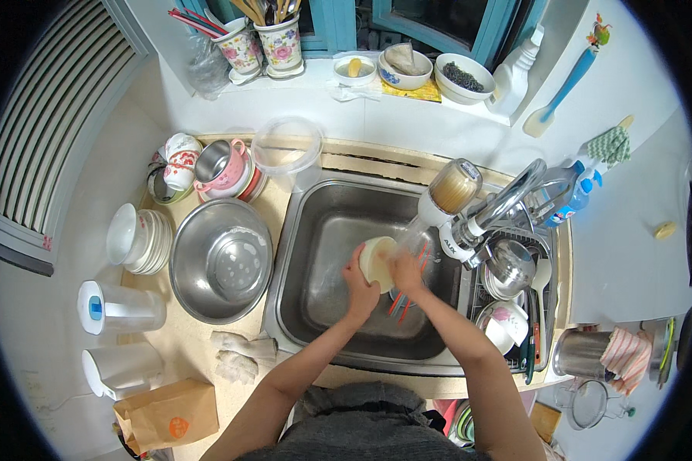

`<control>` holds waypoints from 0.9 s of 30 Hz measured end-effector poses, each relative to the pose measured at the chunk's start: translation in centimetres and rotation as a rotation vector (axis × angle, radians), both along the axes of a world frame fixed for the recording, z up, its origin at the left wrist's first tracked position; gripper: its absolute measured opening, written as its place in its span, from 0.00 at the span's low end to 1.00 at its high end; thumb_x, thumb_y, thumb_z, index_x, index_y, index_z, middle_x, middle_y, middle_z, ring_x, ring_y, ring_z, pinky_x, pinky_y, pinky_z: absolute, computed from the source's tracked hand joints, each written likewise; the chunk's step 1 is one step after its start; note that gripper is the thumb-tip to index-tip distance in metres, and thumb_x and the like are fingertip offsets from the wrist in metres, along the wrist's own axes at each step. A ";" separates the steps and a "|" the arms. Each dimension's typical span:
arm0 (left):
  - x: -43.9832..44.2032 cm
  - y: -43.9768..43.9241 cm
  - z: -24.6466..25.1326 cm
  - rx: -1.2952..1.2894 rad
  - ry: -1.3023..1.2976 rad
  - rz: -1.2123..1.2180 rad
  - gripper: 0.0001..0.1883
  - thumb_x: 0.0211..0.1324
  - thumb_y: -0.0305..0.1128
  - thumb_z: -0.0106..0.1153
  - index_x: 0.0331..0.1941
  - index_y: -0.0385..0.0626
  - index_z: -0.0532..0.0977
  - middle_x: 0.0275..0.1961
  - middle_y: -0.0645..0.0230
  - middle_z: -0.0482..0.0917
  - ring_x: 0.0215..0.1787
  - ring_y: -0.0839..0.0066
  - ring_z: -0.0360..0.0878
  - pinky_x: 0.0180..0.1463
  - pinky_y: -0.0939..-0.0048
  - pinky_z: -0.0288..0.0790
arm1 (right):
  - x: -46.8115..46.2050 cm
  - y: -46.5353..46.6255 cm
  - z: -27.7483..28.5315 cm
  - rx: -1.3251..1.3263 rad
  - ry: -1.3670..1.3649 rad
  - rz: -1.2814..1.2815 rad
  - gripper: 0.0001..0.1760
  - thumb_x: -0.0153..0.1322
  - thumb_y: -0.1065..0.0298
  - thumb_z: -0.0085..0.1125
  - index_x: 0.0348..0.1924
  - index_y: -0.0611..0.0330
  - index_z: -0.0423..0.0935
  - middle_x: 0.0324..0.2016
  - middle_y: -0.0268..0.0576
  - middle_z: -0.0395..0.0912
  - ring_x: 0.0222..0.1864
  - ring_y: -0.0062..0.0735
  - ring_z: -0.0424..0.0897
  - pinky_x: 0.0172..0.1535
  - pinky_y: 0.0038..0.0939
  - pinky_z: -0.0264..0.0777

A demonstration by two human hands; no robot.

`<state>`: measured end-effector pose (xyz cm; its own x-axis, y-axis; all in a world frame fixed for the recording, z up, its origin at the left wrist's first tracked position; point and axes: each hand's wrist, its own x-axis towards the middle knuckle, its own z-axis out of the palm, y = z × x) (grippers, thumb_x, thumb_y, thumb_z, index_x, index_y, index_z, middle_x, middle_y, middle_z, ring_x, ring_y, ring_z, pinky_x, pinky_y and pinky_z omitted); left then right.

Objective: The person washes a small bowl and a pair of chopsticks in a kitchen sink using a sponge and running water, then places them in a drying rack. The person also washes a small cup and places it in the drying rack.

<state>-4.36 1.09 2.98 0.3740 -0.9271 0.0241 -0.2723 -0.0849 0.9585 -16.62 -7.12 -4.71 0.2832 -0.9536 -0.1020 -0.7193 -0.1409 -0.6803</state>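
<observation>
My left hand (362, 288) grips a cream-coloured bowl (372, 262), tilted on its side above the stainless steel sink (328, 236). Close by the bowl's open side is my right hand (405, 269), blurred, so its fingers cannot be made out. Water (410, 233) runs down onto this hand from the filter unit (451, 187) fixed to the faucet (504, 199). Red-ended chopsticks (402, 308) lie in the sink beneath my right wrist, across a small dish that is mostly hidden.
Left of the sink stand a large steel basin (202, 276), stacked white bowls (155, 245) and a clear plastic tub (288, 155). A wire dish rack (545, 253) with bowls, knives and a white spoon is on the right. Crumpled gloves (239, 354) lie by the front left corner.
</observation>
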 end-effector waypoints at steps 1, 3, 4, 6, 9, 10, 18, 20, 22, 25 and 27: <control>-0.9 -0.6 0.2 -0.025 0.053 0.050 0.44 0.37 0.13 0.45 0.66 0.53 0.56 0.58 0.48 0.57 0.58 0.53 0.55 0.66 0.59 0.49 | 0.3 1.0 -1.6 0.118 -0.208 -0.100 0.26 0.68 0.54 0.59 0.47 0.72 0.73 0.31 0.59 0.80 0.34 0.47 0.81 0.38 0.42 0.73; -1.3 -0.9 0.3 -0.053 0.136 0.187 0.44 0.37 0.14 0.45 0.66 0.53 0.56 0.59 0.48 0.58 0.58 0.53 0.55 0.66 0.59 0.50 | 2.3 3.0 -2.1 0.495 -0.581 -0.266 0.26 0.69 0.55 0.58 0.49 0.71 0.73 0.34 0.59 0.80 0.35 0.44 0.81 0.39 0.41 0.74; -1.0 -0.9 -0.2 -0.044 0.048 0.196 0.44 0.37 0.14 0.45 0.66 0.53 0.56 0.58 0.49 0.58 0.58 0.53 0.55 0.65 0.59 0.50 | 3.3 4.1 -0.6 0.749 -0.731 -0.345 0.25 0.69 0.56 0.58 0.49 0.70 0.73 0.36 0.58 0.79 0.36 0.42 0.81 0.39 0.40 0.73; -0.4 -0.9 -1.0 -0.032 -0.123 0.195 0.44 0.37 0.14 0.46 0.66 0.54 0.55 0.58 0.52 0.60 0.58 0.53 0.55 0.65 0.59 0.51 | 3.9 4.5 1.6 0.839 -0.911 -0.297 0.22 0.70 0.57 0.56 0.48 0.67 0.75 0.42 0.58 0.78 0.38 0.45 0.81 0.42 0.40 0.74; 1.1 -0.8 -0.2 0.132 0.029 0.021 0.45 0.38 0.14 0.46 0.67 0.54 0.54 0.59 0.57 0.60 0.61 0.56 0.57 0.66 0.58 0.54 | 1.8 1.7 2.7 0.078 0.256 0.025 0.18 0.70 0.60 0.55 0.46 0.65 0.76 0.41 0.58 0.78 0.39 0.48 0.80 0.43 0.42 0.74; 1.9 -0.6 0.3 0.190 0.283 -0.058 0.45 0.37 0.14 0.46 0.67 0.55 0.54 0.60 0.58 0.60 0.62 0.57 0.57 0.66 0.59 0.55 | 1.2 0.4 3.5 0.017 0.381 0.176 0.20 0.70 0.59 0.55 0.47 0.66 0.74 0.38 0.58 0.78 0.37 0.48 0.81 0.39 0.42 0.73; 0.5 -1.7 -0.9 0.024 0.547 -0.107 0.47 0.37 0.15 0.50 0.67 0.60 0.52 0.62 0.62 0.58 0.66 0.61 0.57 0.67 0.64 0.56 | -2.6 -1.2 -1.8 -0.614 0.086 0.092 0.21 0.68 0.62 0.56 0.49 0.68 0.71 0.22 0.55 0.78 0.20 0.47 0.79 0.26 0.42 0.70; 0.6 -1.5 -1.8 0.067 0.558 0.006 0.48 0.37 0.15 0.50 0.67 0.62 0.52 0.62 0.61 0.58 0.66 0.61 0.57 0.68 0.63 0.55 | 1.1 2.4 1.5 0.241 -0.274 -0.177 0.21 0.66 0.61 0.59 0.46 0.67 0.73 0.22 0.55 0.77 0.22 0.48 0.79 0.27 0.42 0.71; 0.1 -1.5 -2.4 0.116 0.571 0.026 0.48 0.37 0.15 0.50 0.68 0.64 0.51 0.62 0.61 0.58 0.66 0.61 0.57 0.67 0.62 0.57 | 1.1 3.6 2.6 0.556 -0.399 -0.252 0.20 0.65 0.60 0.63 0.43 0.66 0.75 0.23 0.55 0.77 0.24 0.49 0.79 0.29 0.41 0.71; 0.7 -1.4 -1.9 0.226 0.687 -0.077 0.49 0.37 0.15 0.49 0.68 0.65 0.50 0.64 0.63 0.58 0.65 0.59 0.59 0.62 0.61 0.65 | -0.7 2.7 0.7 0.183 -0.143 -0.081 0.19 0.63 0.57 0.66 0.35 0.66 0.77 0.24 0.54 0.78 0.29 0.50 0.80 0.33 0.42 0.72; 2.3 -1.4 0.6 0.316 0.939 -0.226 0.49 0.37 0.14 0.48 0.68 0.65 0.49 0.64 0.65 0.58 0.65 0.58 0.61 0.56 0.59 0.71 | -1.5 0.9 1.8 -0.131 0.238 -0.028 0.20 0.63 0.54 0.64 0.30 0.67 0.77 0.24 0.51 0.80 0.31 0.52 0.81 0.37 0.47 0.72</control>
